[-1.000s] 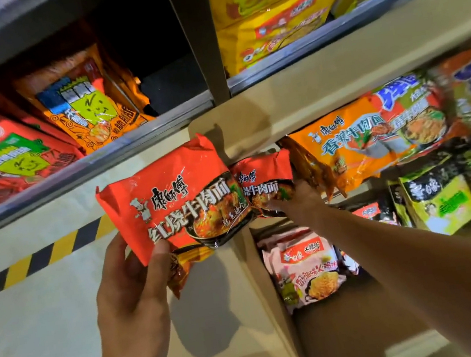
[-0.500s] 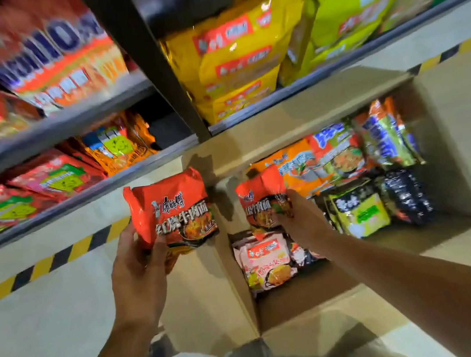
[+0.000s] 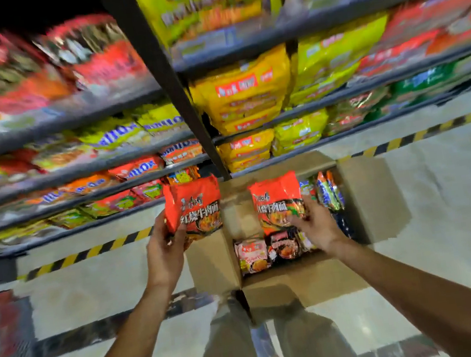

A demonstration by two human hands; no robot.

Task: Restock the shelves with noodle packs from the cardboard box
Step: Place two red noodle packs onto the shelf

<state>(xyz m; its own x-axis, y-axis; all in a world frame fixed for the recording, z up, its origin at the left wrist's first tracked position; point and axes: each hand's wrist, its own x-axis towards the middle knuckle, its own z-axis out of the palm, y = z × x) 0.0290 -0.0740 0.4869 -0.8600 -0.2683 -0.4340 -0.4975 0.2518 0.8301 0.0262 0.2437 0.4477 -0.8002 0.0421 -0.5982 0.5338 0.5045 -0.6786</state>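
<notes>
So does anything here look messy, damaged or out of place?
Nothing stands out. Each hand grips an intact red noodle pack: left hand, right hand. The cardboard box sits open on the floor with mixed packs jumbled inside. The upper shelves are too blurred to judge.

Left of the cardboard box (image 3: 375,203), the red noodle pack (image 3: 193,212) reads 红烧牛肉面 in white. Over the box, a second red pack (image 3: 276,202) carries the same characters, first one partly cut. Shelf labels too blurred.
</notes>
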